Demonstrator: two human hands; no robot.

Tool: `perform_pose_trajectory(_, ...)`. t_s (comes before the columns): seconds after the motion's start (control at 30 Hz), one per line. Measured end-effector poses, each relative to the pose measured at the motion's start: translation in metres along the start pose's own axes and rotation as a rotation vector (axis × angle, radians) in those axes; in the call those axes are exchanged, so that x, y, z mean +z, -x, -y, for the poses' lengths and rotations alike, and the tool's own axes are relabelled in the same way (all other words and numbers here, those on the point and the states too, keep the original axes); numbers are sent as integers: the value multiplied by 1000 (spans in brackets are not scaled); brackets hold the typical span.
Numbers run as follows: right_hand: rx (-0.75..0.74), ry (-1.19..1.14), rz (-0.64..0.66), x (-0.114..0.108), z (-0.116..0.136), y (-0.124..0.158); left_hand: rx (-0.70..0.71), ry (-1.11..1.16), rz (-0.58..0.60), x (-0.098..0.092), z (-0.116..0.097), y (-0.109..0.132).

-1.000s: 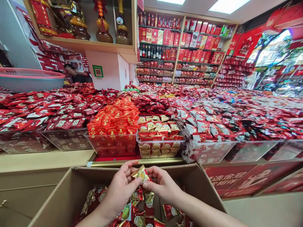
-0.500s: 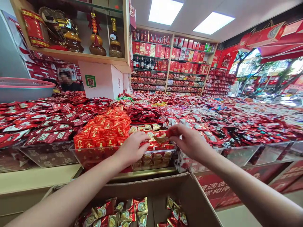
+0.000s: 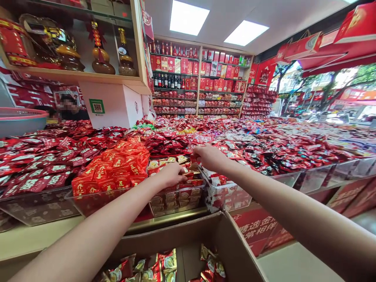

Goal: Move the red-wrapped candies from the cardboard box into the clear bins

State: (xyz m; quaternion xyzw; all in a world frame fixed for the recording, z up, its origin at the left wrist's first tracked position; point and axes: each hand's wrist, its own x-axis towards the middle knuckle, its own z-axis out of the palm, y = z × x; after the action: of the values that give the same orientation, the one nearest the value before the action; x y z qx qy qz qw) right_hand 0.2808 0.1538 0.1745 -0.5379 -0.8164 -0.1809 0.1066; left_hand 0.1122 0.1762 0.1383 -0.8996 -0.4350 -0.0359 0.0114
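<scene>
1. Middle clear bin [image 3: 178,200]: it stands on the desk [image 3: 26,241] and is filled with small gold-and-red wrapped candies [image 3: 154,165], some showing through its front wall.
2. The left hand [image 3: 172,174] reaches over this bin's front rim, fingers bent down at the candies; whether they grasp one, I cannot tell.
3. The right hand [image 3: 208,156] is over the bin's right side, fingers curled inward; its grip is hidden, so I cannot tell what, if anything, it holds.
4. Cardboard box [image 3: 239,243]: open-topped, in front of the desk, below the forearms. Similar gold-and-red sweets [image 3: 169,263] lie loose on its bottom in two groups, with bare cardboard between.
5. Left-hand neighbour: a clear bin heaped with orange-red packets [image 3: 117,166], gold characters on them; 五 and 乔 can be read.
6. Farther left: a bin of maroon packets [image 3: 54,178] bearing white 囍 signs.
7. Just right of the middle bin: another clear bin [image 3: 230,199] of red-and-white packets.
8. Far left: a blue-grey basin [image 3: 20,127] with a pink rim above it.
9. Writing: the red panel [image 3: 255,231] below the desk shows 糖选金 and 常相伴, partly cut off. A green-framed QR code [image 3: 96,106] is on the white pillar [image 3: 113,109]. Lettering on the candies is too small to read.
</scene>
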Motion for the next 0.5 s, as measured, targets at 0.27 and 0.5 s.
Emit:
perform_pose_trajectory(0.27, -87, 54, 331, -1, 12, -11, -26, -40, -4, 0, 2, 5)
perform_pose_trajectory(0.5, -115, 99, 409, 7, 25, -21, -26, 12, 16, -3, 1, 5)
